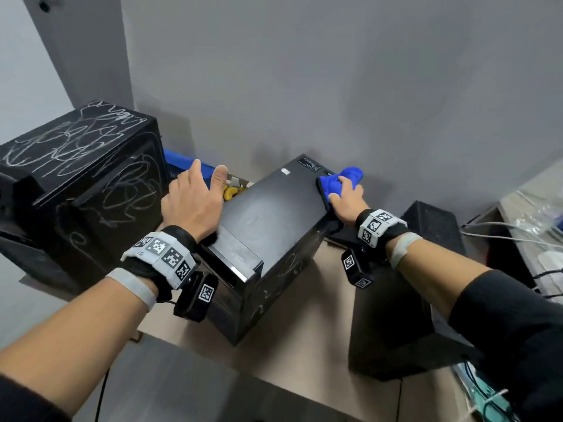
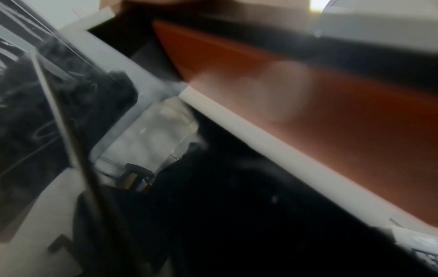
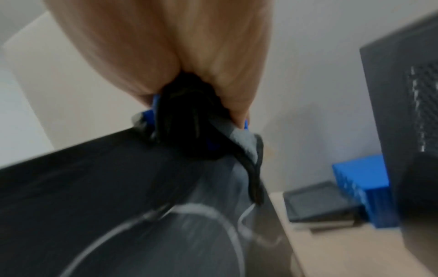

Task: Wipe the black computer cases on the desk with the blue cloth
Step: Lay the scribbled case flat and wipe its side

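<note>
A black computer case point(image 1: 268, 217) stands slanted at the middle of the desk, with faint white scribbles on its side. My left hand point(image 1: 198, 193) rests against the case's left top edge, fingers straight and thumb raised, holding nothing. My right hand point(image 1: 345, 199) grips the bunched blue cloth point(image 1: 338, 178) and presses it on the case's far right corner. In the right wrist view a little blue cloth point(image 3: 150, 114) peeks out under the palm above the scribbled case point(image 3: 94, 187). A larger black case point(image 1: 76, 178), covered in white scribbles, stands at the left. The left wrist view is blurred.
A grey wall runs close behind the cases. A blue box point(image 1: 179, 162) and a yellow object point(image 1: 231, 192) lie behind, between the two cases. More black cases point(image 1: 432, 226) stand at the right, with cables and plastic bags point(image 1: 533, 226) beyond. The tan desk point(image 1: 304, 345) shows in front.
</note>
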Tool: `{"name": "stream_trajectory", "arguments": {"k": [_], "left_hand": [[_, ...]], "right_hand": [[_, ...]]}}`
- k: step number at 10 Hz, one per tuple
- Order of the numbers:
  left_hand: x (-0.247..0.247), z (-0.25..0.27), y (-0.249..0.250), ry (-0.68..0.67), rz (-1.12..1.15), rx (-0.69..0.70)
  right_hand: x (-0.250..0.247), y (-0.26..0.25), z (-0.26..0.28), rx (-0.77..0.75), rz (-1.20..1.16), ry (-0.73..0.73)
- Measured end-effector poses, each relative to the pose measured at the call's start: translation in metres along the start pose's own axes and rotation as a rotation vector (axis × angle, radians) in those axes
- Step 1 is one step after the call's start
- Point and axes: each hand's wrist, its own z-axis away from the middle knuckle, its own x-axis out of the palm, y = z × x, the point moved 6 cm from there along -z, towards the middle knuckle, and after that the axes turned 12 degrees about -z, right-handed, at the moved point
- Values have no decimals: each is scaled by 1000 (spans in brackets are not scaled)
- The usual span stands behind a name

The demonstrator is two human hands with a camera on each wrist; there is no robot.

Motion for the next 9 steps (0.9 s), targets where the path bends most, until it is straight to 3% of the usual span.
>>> {"name": "stream_trajectory", "arguments": {"k": [1, 2, 5, 6, 7, 9], "left_hand": [[-1, 0, 1, 36, -5, 49], [-3, 2, 2, 64, 24, 88], [3, -1, 6, -33, -31, 128], [4, -1, 6, -68, -62, 122], [5, 1, 6, -78, -49, 92], [4, 5, 8, -62, -63, 54]], "right_hand": [[27, -11, 44, 54, -135, 17], [51, -25, 81, 11, -122, 27], [106, -39, 171, 17, -61, -288], [97, -36, 152, 51, -346, -163], [85, -34, 128, 105, -488, -54], [108, -31, 140, 116, -661, -39]]}}
